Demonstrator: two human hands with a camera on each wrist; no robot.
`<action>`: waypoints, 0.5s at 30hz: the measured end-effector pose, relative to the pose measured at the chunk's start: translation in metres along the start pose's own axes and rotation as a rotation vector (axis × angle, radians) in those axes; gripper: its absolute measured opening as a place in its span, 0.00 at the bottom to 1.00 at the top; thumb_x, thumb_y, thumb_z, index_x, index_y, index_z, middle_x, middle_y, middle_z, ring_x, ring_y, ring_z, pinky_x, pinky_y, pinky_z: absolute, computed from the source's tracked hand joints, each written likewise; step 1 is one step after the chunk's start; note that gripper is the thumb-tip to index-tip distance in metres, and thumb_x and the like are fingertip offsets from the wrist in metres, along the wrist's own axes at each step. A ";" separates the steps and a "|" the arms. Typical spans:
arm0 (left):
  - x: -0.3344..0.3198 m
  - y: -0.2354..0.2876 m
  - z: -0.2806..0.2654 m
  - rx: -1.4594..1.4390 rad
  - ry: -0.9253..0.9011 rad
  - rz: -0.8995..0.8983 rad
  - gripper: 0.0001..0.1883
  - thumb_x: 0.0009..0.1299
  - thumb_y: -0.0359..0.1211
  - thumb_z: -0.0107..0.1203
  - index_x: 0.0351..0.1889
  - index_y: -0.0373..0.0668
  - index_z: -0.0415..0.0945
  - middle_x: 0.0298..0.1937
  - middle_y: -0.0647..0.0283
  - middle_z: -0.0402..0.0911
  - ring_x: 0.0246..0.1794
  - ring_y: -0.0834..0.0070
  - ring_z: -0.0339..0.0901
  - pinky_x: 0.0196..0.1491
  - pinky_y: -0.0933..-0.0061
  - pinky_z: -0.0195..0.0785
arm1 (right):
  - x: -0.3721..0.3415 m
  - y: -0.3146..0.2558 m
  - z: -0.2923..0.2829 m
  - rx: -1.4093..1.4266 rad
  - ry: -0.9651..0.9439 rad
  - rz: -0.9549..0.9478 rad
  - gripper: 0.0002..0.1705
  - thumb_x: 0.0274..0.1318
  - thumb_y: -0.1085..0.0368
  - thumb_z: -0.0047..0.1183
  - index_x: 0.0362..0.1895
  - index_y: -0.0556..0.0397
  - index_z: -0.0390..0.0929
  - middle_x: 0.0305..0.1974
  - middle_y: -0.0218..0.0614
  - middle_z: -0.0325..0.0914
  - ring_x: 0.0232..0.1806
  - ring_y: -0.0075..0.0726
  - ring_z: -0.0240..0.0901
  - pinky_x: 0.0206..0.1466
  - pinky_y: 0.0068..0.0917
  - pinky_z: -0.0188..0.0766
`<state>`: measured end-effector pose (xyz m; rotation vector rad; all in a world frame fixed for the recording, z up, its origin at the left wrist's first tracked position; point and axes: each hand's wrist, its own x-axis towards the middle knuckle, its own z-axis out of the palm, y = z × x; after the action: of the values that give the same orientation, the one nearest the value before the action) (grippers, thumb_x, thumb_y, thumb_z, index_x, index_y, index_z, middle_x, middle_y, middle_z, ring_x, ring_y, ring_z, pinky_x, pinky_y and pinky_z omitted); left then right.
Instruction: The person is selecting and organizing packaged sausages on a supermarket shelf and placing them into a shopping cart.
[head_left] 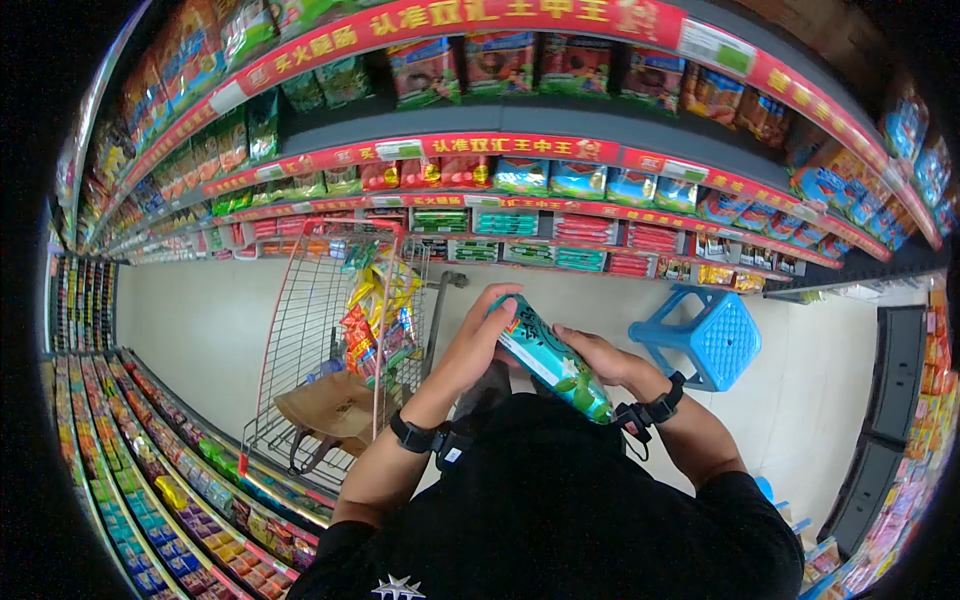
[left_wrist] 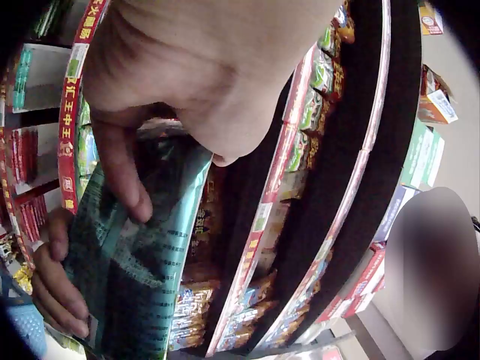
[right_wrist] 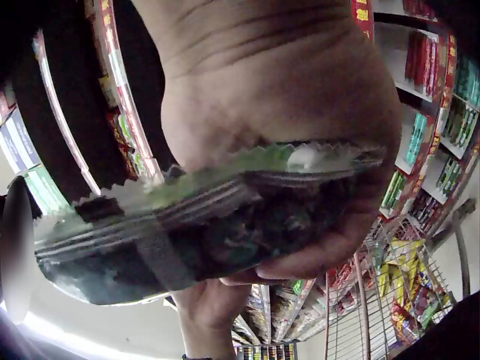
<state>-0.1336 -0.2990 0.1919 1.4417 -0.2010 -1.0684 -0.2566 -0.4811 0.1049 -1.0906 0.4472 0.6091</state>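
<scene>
Both hands hold one long teal packet (head_left: pixel 555 360) with dark lettering and green leaves, slanted in front of the chest. At its upper end my left hand (head_left: pixel 482 335) grips it, thumb on the front. My right hand (head_left: pixel 603 358) holds its other side nearer the lower end. The left wrist view shows the packet's printed side (left_wrist: pixel 139 262), with left fingers (left_wrist: pixel 127 176) over one end and right fingers (left_wrist: pixel 60 292) along an edge. In the right wrist view the crimped end (right_wrist: pixel 202 217) of the packet faces the camera, below the right palm (right_wrist: pixel 285 90).
A shopping cart (head_left: pixel 275 330) at the left holds yellow and red packets (head_left: pixel 370 315) and a brown bag (head_left: pixel 335 405). A blue stool (head_left: pixel 715 340) stands at the right. Shelves (head_left: pixel 490 145) of packaged goods run across the front, with more racks (head_left: pixel 150 450) at the left.
</scene>
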 end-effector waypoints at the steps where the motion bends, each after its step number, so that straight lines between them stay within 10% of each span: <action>1: 0.003 -0.004 -0.011 -0.013 0.011 0.004 0.23 0.74 0.49 0.44 0.61 0.49 0.64 0.44 0.62 0.71 0.37 0.78 0.74 0.31 0.79 0.73 | 0.008 -0.007 0.006 -0.016 0.007 0.003 0.34 0.65 0.36 0.36 0.50 0.53 0.75 0.28 0.25 0.75 0.21 0.13 0.67 0.18 0.15 0.61; 9: 0.021 -0.049 -0.122 -0.147 0.290 0.294 0.24 0.71 0.41 0.53 0.60 0.38 0.64 0.49 0.62 0.76 0.46 0.76 0.74 0.44 0.76 0.71 | 0.101 -0.062 0.091 -0.028 0.047 -0.039 0.25 0.67 0.49 0.43 0.54 0.58 0.70 0.42 0.34 0.77 0.40 0.26 0.77 0.43 0.25 0.74; 15: 0.017 -0.096 -0.229 -0.538 0.345 -0.025 0.25 0.70 0.36 0.55 0.60 0.32 0.64 0.52 0.58 0.77 0.48 0.74 0.76 0.52 0.71 0.69 | 0.217 -0.067 0.149 -0.046 -0.077 -0.043 0.24 0.63 0.59 0.51 0.58 0.57 0.64 0.49 0.36 0.74 0.50 0.29 0.73 0.46 0.28 0.75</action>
<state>-0.0110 -0.1305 0.0563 1.1115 0.3317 -0.7952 -0.0428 -0.3156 0.0777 -1.1143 0.3436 0.6240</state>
